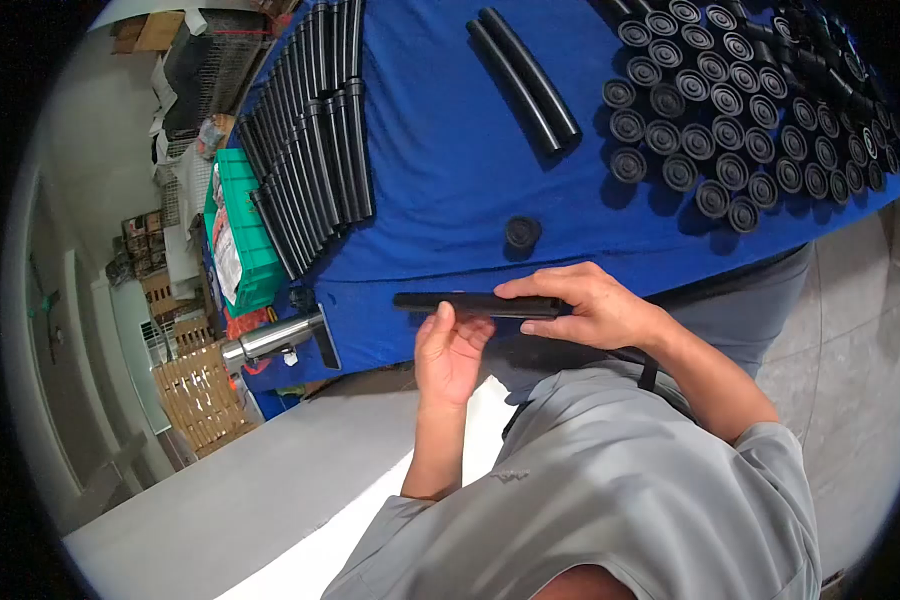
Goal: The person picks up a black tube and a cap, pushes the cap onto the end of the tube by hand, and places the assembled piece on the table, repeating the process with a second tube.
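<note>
A short black tube [480, 304] lies level between my hands, over the near edge of the blue cloth. My right hand [592, 305] grips its right end, with thumb below and fingers above. Beneath its left part is my left hand [454, 350], palm up, the thumb against the tube and the fingers curled under it. A single round black cap [522, 233] sits on the cloth just beyond the tube. Two long black tubes [525, 80] lie side by side farther away.
Rows of black tubes [310, 150] lie at the left, beside a green crate [245, 235] and a metal cylinder [275, 338]. Many round black caps [727, 133] cover the right of the blue cloth [430, 150]. Cardboard [202, 395] is at the lower left.
</note>
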`<state>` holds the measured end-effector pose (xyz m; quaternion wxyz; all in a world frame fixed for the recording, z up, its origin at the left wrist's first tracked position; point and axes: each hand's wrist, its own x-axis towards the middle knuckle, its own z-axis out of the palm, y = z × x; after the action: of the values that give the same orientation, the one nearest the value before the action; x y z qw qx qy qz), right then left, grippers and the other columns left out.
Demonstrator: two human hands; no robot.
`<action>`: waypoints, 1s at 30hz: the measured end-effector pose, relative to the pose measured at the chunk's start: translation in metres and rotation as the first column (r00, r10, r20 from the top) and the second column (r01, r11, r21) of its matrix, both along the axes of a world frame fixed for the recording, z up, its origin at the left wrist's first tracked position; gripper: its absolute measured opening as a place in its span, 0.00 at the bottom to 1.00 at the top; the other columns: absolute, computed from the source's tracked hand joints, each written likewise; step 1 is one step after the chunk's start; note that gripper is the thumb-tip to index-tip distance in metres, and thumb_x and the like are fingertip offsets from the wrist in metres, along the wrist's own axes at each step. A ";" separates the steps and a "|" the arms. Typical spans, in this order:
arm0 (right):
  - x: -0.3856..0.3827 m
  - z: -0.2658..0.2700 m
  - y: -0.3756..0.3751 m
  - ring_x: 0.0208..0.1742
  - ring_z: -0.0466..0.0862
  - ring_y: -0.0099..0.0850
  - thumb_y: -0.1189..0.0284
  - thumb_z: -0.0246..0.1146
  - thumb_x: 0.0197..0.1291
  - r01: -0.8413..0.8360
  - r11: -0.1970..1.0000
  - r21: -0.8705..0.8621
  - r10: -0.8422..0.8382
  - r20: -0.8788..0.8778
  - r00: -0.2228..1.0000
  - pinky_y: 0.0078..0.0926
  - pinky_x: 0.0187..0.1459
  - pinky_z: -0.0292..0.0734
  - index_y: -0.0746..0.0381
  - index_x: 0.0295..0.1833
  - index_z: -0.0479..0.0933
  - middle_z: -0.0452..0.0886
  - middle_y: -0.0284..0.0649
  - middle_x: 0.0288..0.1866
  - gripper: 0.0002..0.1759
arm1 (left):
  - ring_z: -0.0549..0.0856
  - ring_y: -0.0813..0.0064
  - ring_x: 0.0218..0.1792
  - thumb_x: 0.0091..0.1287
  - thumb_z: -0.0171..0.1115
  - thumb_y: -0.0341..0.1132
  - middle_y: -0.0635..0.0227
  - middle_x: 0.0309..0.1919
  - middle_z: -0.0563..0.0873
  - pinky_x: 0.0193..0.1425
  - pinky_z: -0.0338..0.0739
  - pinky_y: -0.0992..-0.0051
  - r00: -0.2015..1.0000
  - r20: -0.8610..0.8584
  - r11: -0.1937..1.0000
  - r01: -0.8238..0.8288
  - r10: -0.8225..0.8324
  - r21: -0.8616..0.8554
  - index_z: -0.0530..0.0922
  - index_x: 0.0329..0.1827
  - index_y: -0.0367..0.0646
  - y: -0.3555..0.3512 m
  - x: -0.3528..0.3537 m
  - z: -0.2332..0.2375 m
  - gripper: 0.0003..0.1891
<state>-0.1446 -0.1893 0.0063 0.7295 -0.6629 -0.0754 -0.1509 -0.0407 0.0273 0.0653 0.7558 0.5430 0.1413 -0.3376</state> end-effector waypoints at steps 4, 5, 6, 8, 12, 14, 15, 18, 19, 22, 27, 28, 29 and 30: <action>-0.003 0.006 -0.003 0.39 0.88 0.40 0.67 0.74 0.62 -0.008 1.000 -0.008 0.007 -0.098 0.995 0.34 0.42 0.82 0.65 0.62 0.83 0.90 0.49 0.47 0.25 | 0.87 0.73 0.26 0.75 0.70 0.41 0.66 0.24 0.86 0.31 0.82 0.71 0.937 0.048 0.822 0.279 -0.347 0.496 0.84 0.37 0.39 0.015 0.001 0.006 0.14; -0.002 0.005 -0.004 0.33 0.88 0.38 0.67 0.73 0.63 0.005 1.000 -0.020 -0.007 -0.102 0.995 0.32 0.36 0.82 0.64 0.62 0.83 0.90 0.49 0.43 0.24 | 0.87 0.72 0.28 0.72 0.73 0.40 0.65 0.26 0.87 0.34 0.82 0.71 0.842 0.274 0.752 0.213 -0.466 0.624 0.84 0.38 0.38 0.012 -0.002 0.009 0.13; -0.003 0.005 -0.004 0.31 0.87 0.37 0.67 0.73 0.63 0.002 1.000 -0.015 -0.004 -0.119 0.993 0.32 0.35 0.81 0.64 0.61 0.83 0.90 0.49 0.41 0.23 | 0.87 0.72 0.30 0.69 0.75 0.38 0.64 0.29 0.88 0.36 0.83 0.71 0.675 0.452 0.683 0.106 -0.583 0.723 0.83 0.39 0.38 0.010 -0.004 0.011 0.12; -0.003 0.007 -0.004 0.29 0.87 0.35 0.66 0.74 0.62 -0.004 1.000 -0.004 0.004 -0.149 0.989 0.31 0.33 0.79 0.64 0.60 0.83 0.90 0.47 0.37 0.23 | 0.88 0.66 0.41 0.59 0.81 0.31 0.60 0.40 0.90 0.48 0.83 0.68 0.112 0.671 0.661 -0.117 -0.733 0.741 0.83 0.45 0.38 -0.004 0.000 0.017 0.16; -0.004 0.015 -0.009 0.38 0.90 0.28 0.70 0.76 0.60 -0.080 0.989 0.123 0.109 -0.250 0.962 0.27 0.45 0.83 0.64 0.62 0.84 0.92 0.41 0.42 0.24 | 0.89 0.61 0.51 0.55 0.79 0.26 0.58 0.47 0.90 0.58 0.82 0.67 -0.057 0.588 0.590 -0.044 -0.807 0.806 0.81 0.56 0.38 -0.023 0.007 0.015 0.24; -0.005 0.011 -0.006 0.38 0.89 0.25 0.71 0.76 0.59 -0.076 0.983 0.164 0.109 -0.205 0.973 0.26 0.45 0.83 0.64 0.63 0.83 0.92 0.41 0.42 0.26 | 0.90 0.62 0.50 0.55 0.80 0.26 0.58 0.48 0.90 0.58 0.82 0.68 0.078 0.530 0.536 0.099 -0.844 0.839 0.82 0.56 0.37 -0.010 0.012 0.001 0.24; -0.006 0.012 -0.008 0.39 0.89 0.24 0.71 0.76 0.59 -0.088 0.982 0.169 0.126 -0.226 0.966 0.25 0.45 0.83 0.63 0.64 0.83 0.92 0.41 0.42 0.26 | 0.90 0.63 0.49 0.56 0.79 0.26 0.59 0.48 0.90 0.57 0.82 0.69 0.136 0.487 0.505 0.196 -0.863 0.841 0.83 0.55 0.36 -0.013 0.014 0.007 0.23; -0.006 0.014 -0.012 0.35 0.86 0.23 0.71 0.76 0.60 -0.123 0.968 0.217 0.175 -0.241 0.955 0.25 0.42 0.81 0.62 0.64 0.83 0.90 0.39 0.39 0.25 | 0.89 0.63 0.51 0.62 0.77 0.29 0.59 0.48 0.89 0.55 0.83 0.65 0.248 0.337 0.415 0.441 -0.908 0.796 0.85 0.52 0.35 -0.020 0.023 0.033 0.16; -0.005 0.010 -0.010 0.31 0.83 0.23 0.70 0.76 0.61 -0.123 0.960 0.252 0.180 -0.219 0.959 0.25 0.37 0.79 0.62 0.63 0.84 0.88 0.38 0.35 0.24 | 0.89 0.64 0.50 0.64 0.76 0.31 0.58 0.48 0.89 0.55 0.82 0.65 0.190 0.367 0.413 0.453 -0.910 0.790 0.85 0.53 0.35 -0.020 0.028 0.034 0.16; -0.002 0.000 -0.004 0.28 0.80 0.22 0.69 0.76 0.61 -0.092 0.957 0.274 0.138 -0.157 0.978 0.25 0.34 0.77 0.61 0.61 0.84 0.86 0.37 0.31 0.23 | 0.88 0.65 0.50 0.69 0.73 0.36 0.56 0.49 0.88 0.57 0.81 0.66 0.071 0.406 0.383 0.509 -0.911 0.771 0.85 0.56 0.34 -0.017 0.040 0.031 0.18; -0.002 0.007 -0.008 0.30 0.83 0.25 0.67 0.75 0.61 -0.068 0.980 0.186 0.103 -0.188 0.977 0.27 0.34 0.77 0.63 0.58 0.83 0.87 0.39 0.32 0.22 | 0.87 0.66 0.53 0.73 0.69 0.43 0.58 0.51 0.89 0.61 0.79 0.67 0.206 0.338 0.385 0.663 -0.918 0.642 0.84 0.61 0.33 -0.013 0.049 0.024 0.22; -0.002 0.009 -0.008 0.30 0.84 0.26 0.67 0.75 0.61 -0.069 0.978 0.198 0.107 -0.193 0.975 0.27 0.34 0.78 0.63 0.58 0.83 0.87 0.39 0.32 0.21 | 0.86 0.67 0.53 0.74 0.69 0.42 0.58 0.51 0.89 0.61 0.79 0.68 0.258 0.307 0.399 0.672 -0.916 0.624 0.83 0.62 0.33 -0.012 0.048 0.024 0.22; -0.002 0.010 -0.009 0.30 0.84 0.27 0.66 0.75 0.61 -0.070 0.975 0.210 0.113 -0.197 0.974 0.28 0.35 0.78 0.63 0.57 0.83 0.87 0.40 0.32 0.21 | 0.86 0.68 0.54 0.74 0.69 0.42 0.59 0.52 0.89 0.62 0.79 0.68 0.310 0.274 0.413 0.680 -0.911 0.605 0.83 0.63 0.34 -0.011 0.048 0.024 0.22; -0.002 0.011 -0.009 0.30 0.85 0.27 0.66 0.75 0.62 -0.070 0.977 0.200 0.110 -0.199 0.974 0.28 0.34 0.78 0.63 0.57 0.83 0.87 0.40 0.31 0.20 | 0.86 0.69 0.54 0.74 0.69 0.41 0.60 0.52 0.89 0.62 0.79 0.69 0.360 0.238 0.429 0.687 -0.902 0.587 0.82 0.64 0.35 -0.010 0.047 0.025 0.22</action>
<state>-0.1469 -0.1987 0.0174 0.7999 -0.5976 -0.0135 -0.0534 0.0066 0.0169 0.0902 0.3682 0.7463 -0.2947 -0.4698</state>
